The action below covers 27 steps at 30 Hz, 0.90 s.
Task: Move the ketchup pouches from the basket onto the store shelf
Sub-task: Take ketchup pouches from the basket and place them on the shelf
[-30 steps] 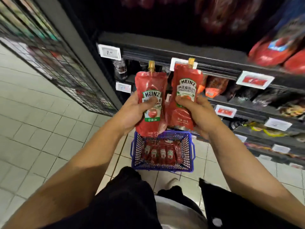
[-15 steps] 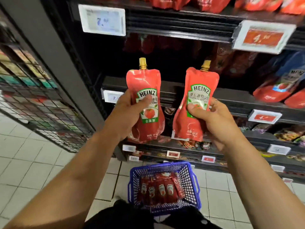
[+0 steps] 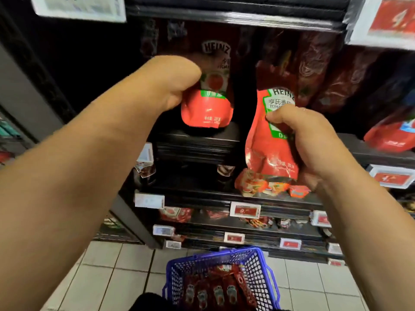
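Your left hand grips one soft red plastic ketchup pouch just over the front edge of the dark metal store shelf, its top leaning into the dark gap, probably so it can stand there. Your right hand pinches a second red pouch lower, before that edge, likely waiting. More pouches lie in the blue plastic basket on the floor.

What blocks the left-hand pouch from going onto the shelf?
Nothing visible: the left hand holds its ketchup pouch just above a bare stretch of shelf, with other red pouches standing further right.
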{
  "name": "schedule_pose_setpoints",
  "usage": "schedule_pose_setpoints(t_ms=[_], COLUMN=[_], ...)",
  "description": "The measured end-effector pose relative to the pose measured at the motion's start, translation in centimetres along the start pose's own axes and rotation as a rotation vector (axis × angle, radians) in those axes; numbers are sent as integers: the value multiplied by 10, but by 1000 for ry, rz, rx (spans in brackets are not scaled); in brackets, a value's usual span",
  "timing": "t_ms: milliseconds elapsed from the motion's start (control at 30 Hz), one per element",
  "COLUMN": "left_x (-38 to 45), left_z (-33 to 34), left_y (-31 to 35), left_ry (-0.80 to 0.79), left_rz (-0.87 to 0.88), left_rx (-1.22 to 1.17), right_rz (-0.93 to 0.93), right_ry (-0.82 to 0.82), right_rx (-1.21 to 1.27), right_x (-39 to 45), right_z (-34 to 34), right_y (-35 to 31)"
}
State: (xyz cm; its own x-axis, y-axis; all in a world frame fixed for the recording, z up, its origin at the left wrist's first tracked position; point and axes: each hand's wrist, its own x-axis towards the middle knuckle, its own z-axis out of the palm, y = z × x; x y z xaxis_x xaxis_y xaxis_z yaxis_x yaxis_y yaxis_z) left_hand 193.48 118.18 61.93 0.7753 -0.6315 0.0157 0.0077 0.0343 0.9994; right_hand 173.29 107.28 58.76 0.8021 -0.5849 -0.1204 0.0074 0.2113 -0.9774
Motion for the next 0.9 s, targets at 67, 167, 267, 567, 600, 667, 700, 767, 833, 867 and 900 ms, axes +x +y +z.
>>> schedule_pose_setpoints(t_ms=[67,167,267,567,600,667,700,767,833,867,900], left_x=[21,45,56,51,51,54,55,56,56,55,55], left_z=[3,0,-1,-18,-20,-20,-18,-15,-16,-16,-17], left_y=[4,3,-4,-67,-68,-71,-71,-72,-72,-71,-72], left_ry=[-71,-56,7,61,95,128,122,135,187,233,275], left_rz=[5,53,185,300,299,291,273,269,289,306,329], left_rx=[67,174,200,377,433,410,335,279,373,457,534], right_rz=[19,21,14,43,48,-4,-72,-254,-379,-408,-430], right_ry=[-6,26,74,144,146,141,129,97,65,55,58], right_rx=[-20,-38,-90,-220,-262,-334,-324,-303,-381,-422,-452], right_x=[7,15,22,50,57,71,79,98,114,124,133], right_z=[-2,-3,0,8,10,16,19,21,24,24,24], right_y=[-3,-5,-5,-4,-5,-9,-11,-14,-15,-13,-10])
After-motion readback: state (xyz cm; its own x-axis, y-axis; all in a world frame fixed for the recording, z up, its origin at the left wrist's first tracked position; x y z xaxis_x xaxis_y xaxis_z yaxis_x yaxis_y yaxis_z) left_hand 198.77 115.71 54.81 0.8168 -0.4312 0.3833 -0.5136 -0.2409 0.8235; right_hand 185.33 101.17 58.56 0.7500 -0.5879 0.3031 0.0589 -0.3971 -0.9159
